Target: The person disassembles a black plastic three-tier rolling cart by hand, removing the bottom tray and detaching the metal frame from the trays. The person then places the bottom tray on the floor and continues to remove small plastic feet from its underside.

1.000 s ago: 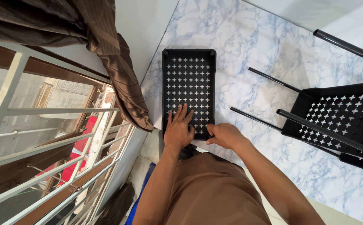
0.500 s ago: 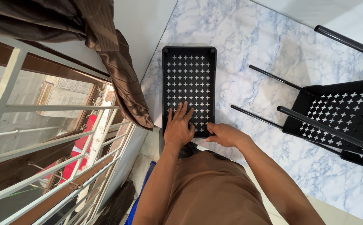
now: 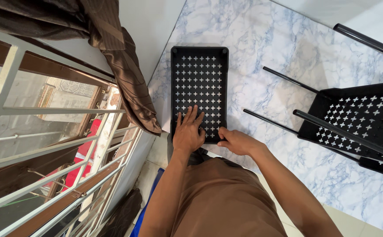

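Currently, 1 black perforated tray (image 3: 199, 74) lies empty on the marbled floor (image 3: 261, 39) beside the wall. Left hand (image 3: 188, 131) rests flat, grip released, inside it. Right hand (image 3: 237, 141) grasps its near corner. Second tray (image 3: 358, 120) holds black rods (image 3: 345, 131).

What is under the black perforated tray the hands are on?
The marbled floor shows around the tray and pale through its cross-shaped holes. The left hand, lying flat on it, and the right hand at its near corner cover that end.

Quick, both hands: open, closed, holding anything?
Left hand: open, flat on the black perforated tray.
Right hand: curled, gripping the tray's near corner.
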